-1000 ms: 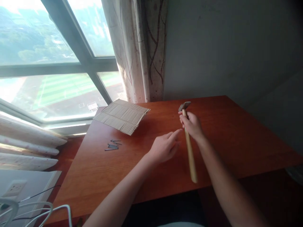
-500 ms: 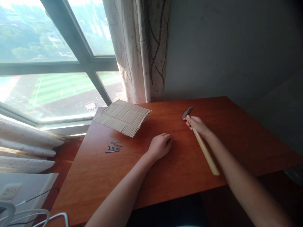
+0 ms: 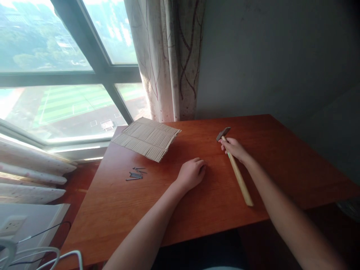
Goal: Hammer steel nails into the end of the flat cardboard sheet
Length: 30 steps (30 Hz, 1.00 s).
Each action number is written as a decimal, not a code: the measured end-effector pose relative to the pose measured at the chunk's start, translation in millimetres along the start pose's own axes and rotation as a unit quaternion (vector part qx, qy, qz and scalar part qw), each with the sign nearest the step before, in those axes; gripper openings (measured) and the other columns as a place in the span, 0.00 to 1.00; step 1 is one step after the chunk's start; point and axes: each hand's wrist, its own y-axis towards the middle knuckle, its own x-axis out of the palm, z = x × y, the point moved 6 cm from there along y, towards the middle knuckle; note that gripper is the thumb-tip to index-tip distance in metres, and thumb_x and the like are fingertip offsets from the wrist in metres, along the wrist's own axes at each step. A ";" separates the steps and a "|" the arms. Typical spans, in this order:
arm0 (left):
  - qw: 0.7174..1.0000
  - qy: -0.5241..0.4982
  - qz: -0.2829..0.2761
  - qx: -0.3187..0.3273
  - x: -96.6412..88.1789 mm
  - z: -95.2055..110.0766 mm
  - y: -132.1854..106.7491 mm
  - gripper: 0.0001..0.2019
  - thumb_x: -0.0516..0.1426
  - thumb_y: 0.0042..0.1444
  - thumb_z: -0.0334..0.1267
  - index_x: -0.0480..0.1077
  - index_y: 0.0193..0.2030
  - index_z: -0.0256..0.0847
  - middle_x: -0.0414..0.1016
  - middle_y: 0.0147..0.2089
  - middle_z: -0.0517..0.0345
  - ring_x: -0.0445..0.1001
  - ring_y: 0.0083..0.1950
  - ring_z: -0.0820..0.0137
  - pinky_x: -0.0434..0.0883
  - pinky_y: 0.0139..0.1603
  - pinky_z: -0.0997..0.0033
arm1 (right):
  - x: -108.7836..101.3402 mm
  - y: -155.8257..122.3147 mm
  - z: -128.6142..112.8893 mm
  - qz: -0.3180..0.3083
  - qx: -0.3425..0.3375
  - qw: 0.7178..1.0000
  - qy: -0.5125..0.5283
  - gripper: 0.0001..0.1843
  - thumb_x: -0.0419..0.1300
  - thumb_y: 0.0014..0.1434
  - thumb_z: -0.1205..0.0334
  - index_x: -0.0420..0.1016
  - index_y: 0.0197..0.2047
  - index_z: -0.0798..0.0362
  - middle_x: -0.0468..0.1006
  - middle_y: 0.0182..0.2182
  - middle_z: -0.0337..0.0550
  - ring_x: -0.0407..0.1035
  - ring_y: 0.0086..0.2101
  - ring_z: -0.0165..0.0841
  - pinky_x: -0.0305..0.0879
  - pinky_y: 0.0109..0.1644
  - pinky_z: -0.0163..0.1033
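Observation:
My right hand (image 3: 234, 147) grips a hammer (image 3: 239, 176) close to its head, fingers wrapped round the pale wooden handle. The dark metal head points away from me, while the handle runs back toward the table's near edge. To the left, my left hand (image 3: 193, 171) rests on the table in a loose fist, and no object shows in it. Several dark nails (image 3: 135, 174) lie in a small pile left of that hand. Beyond them is a flat piece of corrugated cardboard (image 3: 149, 137), its near corner apparently raised off the tabletop.
Both forearms lie over the reddish-brown wooden table (image 3: 208, 213). A window (image 3: 73, 105) and a patterned curtain (image 3: 163, 60) stand behind its left side, a grey wall (image 3: 267, 60) behind the right. White cables (image 3: 56, 255) loop at the lower left, near a wall socket (image 3: 12, 226).
The handle's free end has swung slightly left, with the hammer head staying nearly in place. My left hand, the nails and the cardboard lie as before; the view has shifted a little.

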 end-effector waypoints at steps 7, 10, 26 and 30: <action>1.000 0.008 -0.005 -0.002 -0.3 0.5 -0.1 0.13 0.51 0.64 0.33 0.77 0.47 0.41 0.79 0.42 0.52 0.77 0.41 0.65 0.71 0.40 0.71 | -24.9 -18.4 -37.1 0.057 -0.021 0.974 -0.217 0.15 0.58 0.60 0.50 0.75 0.29 0.52 0.77 0.25 0.47 0.70 0.30 0.38 0.52 0.32 0.39; 1.000 0.014 -0.003 -0.001 0.1 0.1 -0.1 0.13 0.51 0.64 0.33 0.76 0.47 0.41 0.78 0.41 0.52 0.77 0.41 0.65 0.70 0.39 0.71 | -26.4 -39.0 -64.6 0.123 -0.037 0.926 -0.356 0.15 0.55 0.63 0.51 0.77 0.37 0.51 0.81 0.33 0.50 0.72 0.32 0.40 0.49 0.32 0.40; 0.999 0.049 0.012 -0.001 -7.2 3.0 -5.1 0.10 0.53 0.59 0.32 0.76 0.40 0.39 0.79 0.40 0.51 0.76 0.38 0.66 0.70 0.37 0.71 | 80.0 -74.9 -76.9 0.103 -0.119 0.981 -0.112 0.15 0.51 0.64 0.59 0.79 0.45 0.51 0.83 0.41 0.50 0.76 0.41 0.42 0.67 0.45 0.42; 0.988 0.129 0.086 -0.005 -34.1 16.2 -8.1 0.12 0.50 0.64 0.35 0.76 0.40 0.41 0.76 0.36 0.53 0.74 0.35 0.68 0.68 0.36 0.70 | 83.9 -72.8 -66.1 0.101 -0.119 0.985 -0.079 0.18 0.47 0.67 0.58 0.78 0.45 0.52 0.84 0.39 0.47 0.77 0.39 0.37 0.69 0.43 0.39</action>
